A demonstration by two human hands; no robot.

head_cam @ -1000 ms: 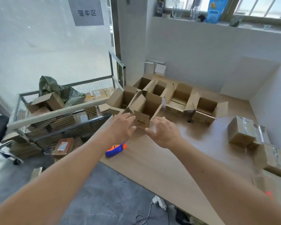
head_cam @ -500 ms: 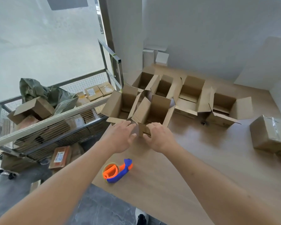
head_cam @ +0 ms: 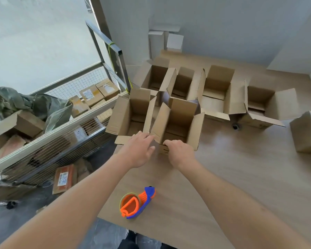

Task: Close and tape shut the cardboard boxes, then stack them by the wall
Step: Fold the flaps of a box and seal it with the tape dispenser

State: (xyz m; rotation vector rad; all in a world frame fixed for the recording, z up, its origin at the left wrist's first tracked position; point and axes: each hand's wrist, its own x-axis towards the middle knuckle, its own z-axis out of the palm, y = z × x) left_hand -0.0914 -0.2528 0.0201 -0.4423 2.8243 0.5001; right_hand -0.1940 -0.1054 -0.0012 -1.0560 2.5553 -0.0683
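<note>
Closing step: at its start; nearest open box (head_cam: 176,123) standing at table's (head_cam: 241,177) near-left corner, all flaps up
Right hand (head_cam: 180,152): fingers curled over the near flap's edge, gripping it
Left hand (head_cam: 139,150): fingers spread and straight, lying on the neighbouring box's (head_cam: 131,114) near flap beside the left flap
Next move, judged: folding the short flaps in first, then the long ones; holding the seam flat
Tape dispenser (head_cam: 136,203): lying untouched near the table edge, within reach
Other open boxes (head_cam: 217,83): in a row behind; one closed box (head_cam: 307,131) far right

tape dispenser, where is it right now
In the head view the orange and blue tape dispenser lies on the wooden table near its front left edge, between the two forearms and nearer than the open boxes.
</note>
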